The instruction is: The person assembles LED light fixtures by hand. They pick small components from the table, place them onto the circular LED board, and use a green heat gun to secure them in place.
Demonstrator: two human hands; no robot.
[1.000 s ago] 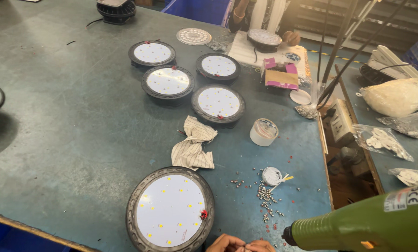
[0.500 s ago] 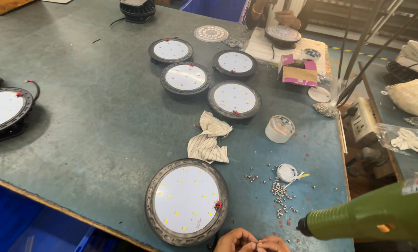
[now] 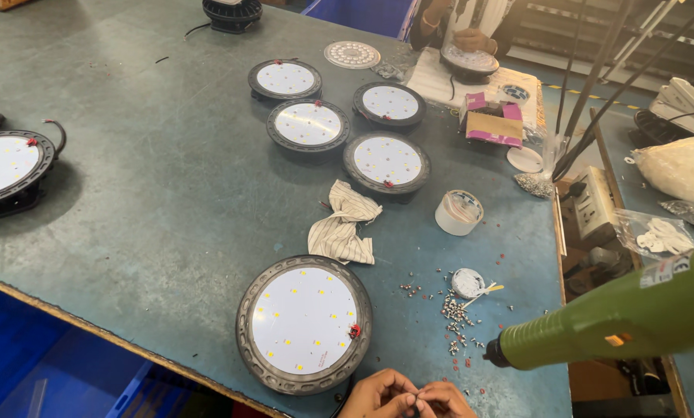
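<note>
Hands (image 3: 405, 395) risen, fingertips' object indiscernible

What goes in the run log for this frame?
hands: together at table edge, pinching something tiny | nearest: round LED lamp | loose screws | green power screwdriver hanging right

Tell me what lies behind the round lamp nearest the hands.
Behind the round lamp lies a crumpled striped cloth, then another lamp. What the cloth covers is hidden. Both hands meet at the table edge.
</note>
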